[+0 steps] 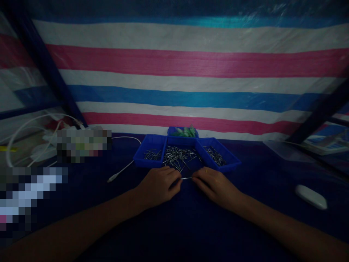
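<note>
My left hand (pixel 163 183) and my right hand (pixel 215 185) meet low over the dark blue table, a short gap between them. A thin, shiny metal pin (pixel 187 178) spans that gap, each end pinched in the fingertips of one hand. Just beyond lies a loose pile of similar metal pins (pixel 177 155). More pins (pixel 153 154) lie in the left blue tray (pixel 137 154), and others (pixel 215 155) in the right blue tray (pixel 231 163). What the pin's gripped ends look like is hidden by my fingers.
Behind the pile, a small blue tray (pixel 171 131) holds green pieces (pixel 188 131). A white cable (pixel 121 171) lies at left, near a blurred-out cluster. A white rounded object (pixel 311 197) rests at right. Striped sheeting (pixel 191 65) hangs behind the table.
</note>
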Demonstrator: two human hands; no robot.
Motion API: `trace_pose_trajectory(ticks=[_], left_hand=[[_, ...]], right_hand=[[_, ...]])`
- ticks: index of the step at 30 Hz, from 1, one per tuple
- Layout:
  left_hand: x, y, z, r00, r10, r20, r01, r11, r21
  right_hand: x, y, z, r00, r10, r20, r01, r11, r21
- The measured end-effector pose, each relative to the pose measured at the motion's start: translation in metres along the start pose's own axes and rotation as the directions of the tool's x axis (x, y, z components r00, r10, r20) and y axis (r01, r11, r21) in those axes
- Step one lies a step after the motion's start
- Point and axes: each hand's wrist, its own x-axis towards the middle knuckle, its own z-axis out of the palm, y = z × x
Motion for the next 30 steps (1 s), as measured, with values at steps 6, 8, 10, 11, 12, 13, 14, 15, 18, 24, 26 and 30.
trace_pose_trajectory(ticks=[6, 8, 10, 11, 12, 13, 14, 15, 18, 24, 26, 30], left_hand=[[-0.0014, 0.0014, -0.0026, 0.997, 0.075, -0.016, -0.075, 0.997, -0.024], [-0.0023, 0.0018, -0.0033, 0.99, 0.138, -0.012, -0.138, 0.99, -0.026], [-0.0029, 0.0022, -0.0036, 0.98, 0.196, -0.01, -0.197, 0.98, -0.025], [-0.003, 0.0024, -0.0037, 0.977, 0.211, -0.011, -0.212, 0.977, -0.024], [-0.0029, 0.0027, -0.0038, 0.977, 0.214, -0.013, -0.214, 0.977, -0.02], [-0.0027, 0.0029, -0.0039, 0.979, 0.206, -0.015, -0.206, 0.979, -0.014], [-0.0024, 0.003, -0.004, 0.982, 0.188, -0.015, -0.188, 0.982, -0.006], [-0.002, 0.0031, -0.0041, 0.986, 0.167, -0.014, -0.167, 0.986, 0.002], [-0.001, 0.0027, -0.0037, 0.995, 0.104, -0.01, -0.103, 0.994, 0.022], [-0.001, -0.0004, -0.0007, 0.995, 0.034, 0.093, -0.035, 0.999, 0.01], [-0.0009, -0.0006, -0.0003, 0.987, 0.063, 0.146, -0.062, 0.998, -0.017], [-0.0004, 0.0008, -0.0014, 0.977, 0.088, 0.195, -0.081, 0.996, -0.044]], right_hand=[[0.0003, -0.0009, 0.0006, 0.995, -0.082, 0.064, 0.081, 0.997, 0.013], [0.0002, -0.0022, 0.0005, 0.99, -0.112, 0.089, 0.109, 0.994, 0.029], [-0.0001, -0.003, 0.0004, 0.986, -0.131, 0.108, 0.127, 0.991, 0.042], [-0.0002, -0.0031, 0.0004, 0.984, -0.137, 0.112, 0.133, 0.99, 0.046], [-0.0003, -0.0031, 0.0005, 0.984, -0.14, 0.111, 0.136, 0.99, 0.047], [-0.0003, -0.0028, 0.0006, 0.985, -0.136, 0.107, 0.132, 0.99, 0.045], [-0.0003, -0.0024, 0.0008, 0.987, -0.128, 0.1, 0.124, 0.991, 0.041], [-0.0002, -0.0019, 0.001, 0.989, -0.117, 0.091, 0.114, 0.993, 0.036], [-0.0002, -0.0002, 0.0013, 0.996, -0.076, 0.046, 0.075, 0.997, 0.023], [-0.0009, -0.0017, -0.001, 0.996, -0.062, -0.066, 0.067, 0.995, 0.078], [-0.0011, -0.0041, -0.0022, 0.993, -0.097, -0.067, 0.103, 0.99, 0.1], [-0.0012, -0.0072, -0.0038, 0.987, -0.149, -0.064, 0.156, 0.98, 0.126]])
